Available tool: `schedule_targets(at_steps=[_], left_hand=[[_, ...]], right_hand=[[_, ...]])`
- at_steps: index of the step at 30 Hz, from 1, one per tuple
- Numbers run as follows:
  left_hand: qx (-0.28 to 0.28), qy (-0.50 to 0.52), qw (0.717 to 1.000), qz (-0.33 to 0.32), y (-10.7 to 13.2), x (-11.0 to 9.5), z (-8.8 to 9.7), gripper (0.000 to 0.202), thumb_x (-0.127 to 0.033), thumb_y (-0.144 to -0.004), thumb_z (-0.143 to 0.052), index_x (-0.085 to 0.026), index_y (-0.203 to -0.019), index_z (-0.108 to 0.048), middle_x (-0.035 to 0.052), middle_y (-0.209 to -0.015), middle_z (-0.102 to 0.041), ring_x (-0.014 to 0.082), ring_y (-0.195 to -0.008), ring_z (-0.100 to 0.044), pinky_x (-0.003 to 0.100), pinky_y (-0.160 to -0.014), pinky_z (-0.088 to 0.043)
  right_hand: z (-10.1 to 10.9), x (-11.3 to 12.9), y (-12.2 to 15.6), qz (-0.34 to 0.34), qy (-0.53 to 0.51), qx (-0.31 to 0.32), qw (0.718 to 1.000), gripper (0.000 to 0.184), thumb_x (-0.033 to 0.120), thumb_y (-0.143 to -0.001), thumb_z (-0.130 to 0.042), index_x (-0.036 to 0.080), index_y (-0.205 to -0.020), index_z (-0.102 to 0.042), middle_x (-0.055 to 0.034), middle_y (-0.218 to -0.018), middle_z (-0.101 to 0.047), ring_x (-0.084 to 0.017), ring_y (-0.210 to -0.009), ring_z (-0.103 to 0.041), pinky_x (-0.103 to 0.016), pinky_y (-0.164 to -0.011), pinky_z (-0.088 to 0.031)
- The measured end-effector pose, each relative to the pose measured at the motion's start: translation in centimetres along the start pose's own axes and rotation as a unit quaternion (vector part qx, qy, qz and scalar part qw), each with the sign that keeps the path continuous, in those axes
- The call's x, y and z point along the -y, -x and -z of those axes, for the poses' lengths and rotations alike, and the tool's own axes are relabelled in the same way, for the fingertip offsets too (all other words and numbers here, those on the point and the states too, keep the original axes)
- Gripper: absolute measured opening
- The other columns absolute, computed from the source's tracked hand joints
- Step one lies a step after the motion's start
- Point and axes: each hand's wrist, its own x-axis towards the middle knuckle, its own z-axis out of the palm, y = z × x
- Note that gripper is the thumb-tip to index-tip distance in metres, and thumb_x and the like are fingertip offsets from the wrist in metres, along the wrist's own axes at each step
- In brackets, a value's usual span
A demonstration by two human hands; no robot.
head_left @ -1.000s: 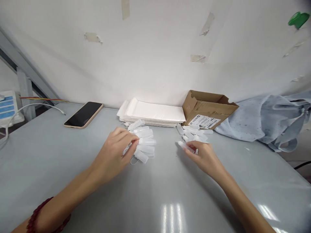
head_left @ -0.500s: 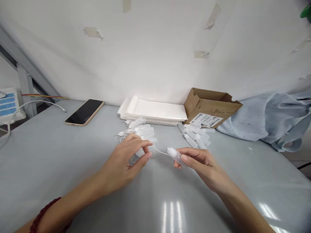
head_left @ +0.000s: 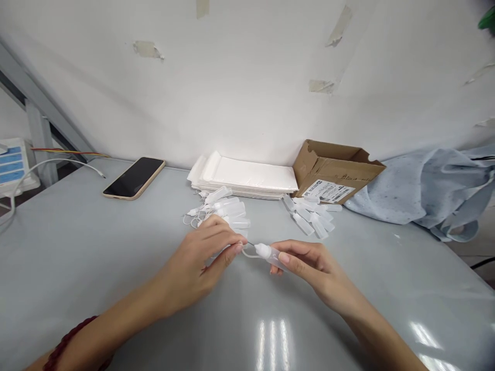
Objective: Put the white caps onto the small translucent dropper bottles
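My right hand (head_left: 309,265) pinches a small translucent needle-tip bottle (head_left: 269,253), its thin metal tip pointing left. My left hand (head_left: 201,257) is closed in a pinch right at that tip, on a small clear cap (head_left: 240,246) joined to the bottle by a thin white loop. Just behind my left hand lies a pile of capped bottles with tethers (head_left: 226,211). A second pile of small clear bottles (head_left: 311,214) lies behind my right hand. All of it rests on a grey table (head_left: 116,257).
A stack of white padded envelopes (head_left: 245,178) lies against the wall, with an open cardboard box (head_left: 336,170) to its right. A phone (head_left: 134,178) lies at the back left, pale blue cloth (head_left: 425,190) at the right. A red bead bracelet (head_left: 65,342) circles my left wrist.
My right hand took one bottle from the right pile and carried it to the middle. My left hand drew back from the left pile with a cap and met the bottle's tip.
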Motion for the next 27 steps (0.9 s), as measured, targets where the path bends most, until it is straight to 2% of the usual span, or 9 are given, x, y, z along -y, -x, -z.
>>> schedule_targets(at_steps=[4,13,18,23,27], left_hand=[[0.007,0.014,0.999,-0.031,0.1,0.2,-0.3,0.019,-0.009,-0.091,-0.047,-0.018,-0.098,-0.063,0.0029,-0.080,-0.064,0.0161,-0.079,-0.049,0.030,-0.073,-0.043],[0.010,0.015,0.999,-0.032,0.3,0.3,-0.5,0.019,-0.009,-0.092,-0.045,-0.017,-0.097,-0.062,0.0036,-0.080,-0.062,0.0165,-0.080,-0.048,0.031,-0.073,-0.043],[0.018,0.009,0.999,-0.036,0.2,0.4,-0.5,0.020,-0.010,-0.093,-0.043,-0.017,-0.101,-0.061,0.0038,-0.080,-0.062,0.0169,-0.080,-0.048,0.031,-0.072,-0.043],[0.042,-0.092,0.991,-0.087,0.4,0.3,-0.7,0.024,-0.005,-0.092,-0.039,-0.014,-0.097,-0.060,0.0056,-0.079,-0.060,0.0182,-0.080,-0.045,0.033,-0.071,-0.041],[0.062,-0.125,0.986,-0.095,0.6,0.1,-1.1,0.025,-0.003,-0.091,-0.036,-0.013,-0.087,-0.059,0.0065,-0.076,-0.058,0.0186,-0.076,-0.044,0.034,-0.068,-0.039]], right_hand=[[-0.4,0.0,-0.1,0.006,-0.009,0.012,1.000,0.027,0.041,-0.089,-0.053,0.023,-0.095,-0.071,-0.0006,-0.077,-0.067,-0.014,-0.076,-0.058,-0.027,-0.075,-0.044],[-0.2,0.1,0.2,0.013,-0.009,0.019,1.000,0.027,0.040,-0.090,-0.053,0.023,-0.099,-0.071,-0.0007,-0.075,-0.067,-0.013,-0.073,-0.058,-0.026,-0.072,-0.045],[-0.3,0.2,0.1,0.019,0.040,0.003,0.999,0.028,0.040,-0.090,-0.052,0.023,-0.098,-0.072,-0.0004,-0.072,-0.067,-0.014,-0.072,-0.059,-0.025,-0.066,-0.045],[-0.8,-0.1,0.3,0.046,0.147,-0.054,0.987,0.026,0.038,-0.090,-0.051,0.025,-0.100,-0.071,-0.0018,-0.078,-0.068,-0.017,-0.074,-0.060,-0.022,-0.052,-0.042],[-1.3,-0.5,0.4,0.077,0.163,-0.053,0.982,0.024,0.033,-0.092,-0.048,0.024,-0.098,-0.070,-0.0022,-0.084,-0.070,-0.016,-0.076,-0.062,-0.020,-0.049,-0.042]])
